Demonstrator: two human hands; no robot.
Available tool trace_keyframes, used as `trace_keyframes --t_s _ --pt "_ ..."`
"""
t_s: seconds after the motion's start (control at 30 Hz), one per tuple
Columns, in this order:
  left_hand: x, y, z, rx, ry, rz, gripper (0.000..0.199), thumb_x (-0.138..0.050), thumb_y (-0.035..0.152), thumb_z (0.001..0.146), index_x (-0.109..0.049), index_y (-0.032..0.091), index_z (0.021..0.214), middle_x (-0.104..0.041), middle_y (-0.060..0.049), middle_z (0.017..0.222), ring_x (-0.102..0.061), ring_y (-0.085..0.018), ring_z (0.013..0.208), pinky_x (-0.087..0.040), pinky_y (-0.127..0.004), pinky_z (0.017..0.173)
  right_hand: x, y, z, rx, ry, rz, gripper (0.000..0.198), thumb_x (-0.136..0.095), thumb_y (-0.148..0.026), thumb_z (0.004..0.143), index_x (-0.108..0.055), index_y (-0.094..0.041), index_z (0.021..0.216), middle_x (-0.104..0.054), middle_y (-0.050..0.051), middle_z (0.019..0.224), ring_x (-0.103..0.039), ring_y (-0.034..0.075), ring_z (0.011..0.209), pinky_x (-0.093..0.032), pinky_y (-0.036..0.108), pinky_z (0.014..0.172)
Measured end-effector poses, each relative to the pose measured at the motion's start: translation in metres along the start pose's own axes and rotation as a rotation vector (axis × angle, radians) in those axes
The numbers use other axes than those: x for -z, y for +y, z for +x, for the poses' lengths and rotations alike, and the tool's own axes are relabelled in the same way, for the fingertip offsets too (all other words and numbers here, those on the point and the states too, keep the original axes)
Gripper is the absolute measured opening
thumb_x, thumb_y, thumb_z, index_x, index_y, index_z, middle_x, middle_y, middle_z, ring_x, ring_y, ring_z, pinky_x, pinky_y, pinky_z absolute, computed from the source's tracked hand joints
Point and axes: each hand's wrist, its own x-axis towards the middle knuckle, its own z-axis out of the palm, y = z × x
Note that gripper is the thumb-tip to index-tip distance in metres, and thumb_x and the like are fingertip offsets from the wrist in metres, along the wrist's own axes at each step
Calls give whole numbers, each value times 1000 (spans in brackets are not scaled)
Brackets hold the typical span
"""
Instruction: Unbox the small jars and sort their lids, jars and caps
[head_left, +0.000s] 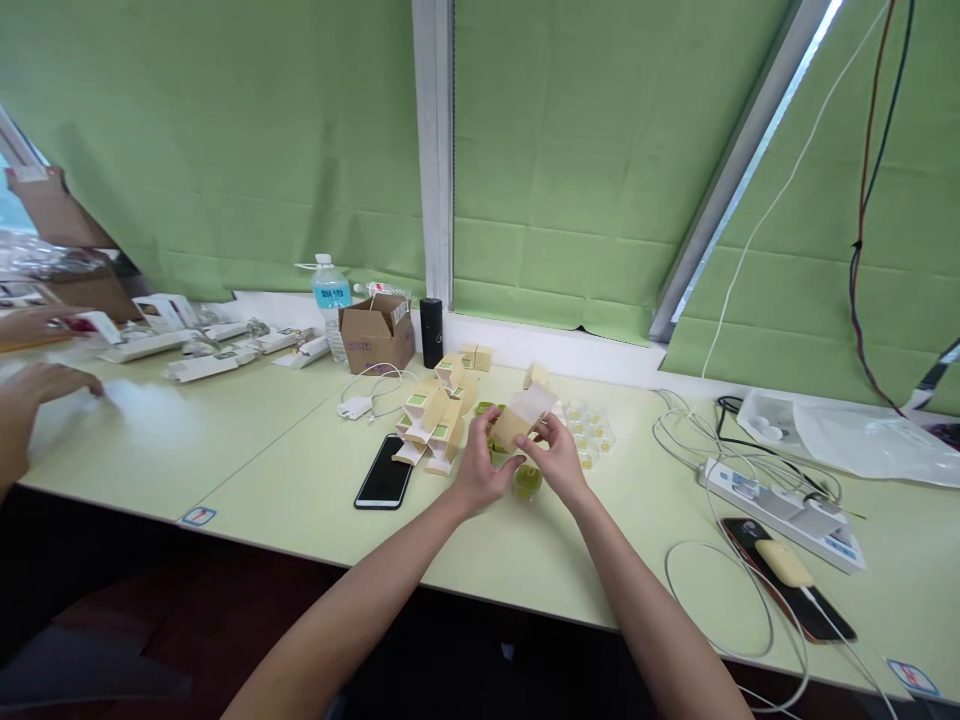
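Between my two hands is a small tan cardboard box [511, 428] with a pale flap [534, 402] standing up on its upper right side. My left hand [482, 462] grips the box from the left, fingers curled round it. On the other side, my right hand [556, 455] pinches the box near its flap. A round green jar [527, 482] stands on the table just below the box, and more green jars are partly hidden behind my left hand. To the right lie several clear round containers with yellow middles [592, 428]. Several open tan boxes [429, 415] are piled left of my hands.
A black phone [384, 473] lies left. Behind are a brown carton [377, 335], a water bottle [331, 300] and a black cylinder [431, 333]. Cables, a power strip [780, 515] and another phone [787, 580] lie right. A co-worker's hands [45, 390] are at far left.
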Motion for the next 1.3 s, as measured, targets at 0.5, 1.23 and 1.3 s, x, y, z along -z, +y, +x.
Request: trace_keyframes --t_s 0.5,1.23,1.3 --pt "-15 29 30 130 -111 -160 64 -62 36 93 -36 24 150 -56 -14 136 -56 -27 123 -50 -42 98 17 4 -7 -95 -81 722 37 -85 -38 77 -68 -27 107 -77 5 116 -70 24 114 -57 41 99" --pt "-7 21 20 -341 104 348 42 -58 12 91 -49 23 130 -67 -12 129 -57 -27 124 -49 -48 101 10 -2 -12 -123 -103 745 37 -82 -44 81 -69 -24 109 -77 7 117 -68 27 120 -58 43 100" --pt "-6 22 21 -337 123 359 37 -60 13 89 -52 23 125 -67 -12 127 -56 -28 123 -47 -49 101 10 -3 -12 -124 -107 748 37 -82 -44 80 -69 -24 109 -78 7 116 -69 27 120 -59 42 99"
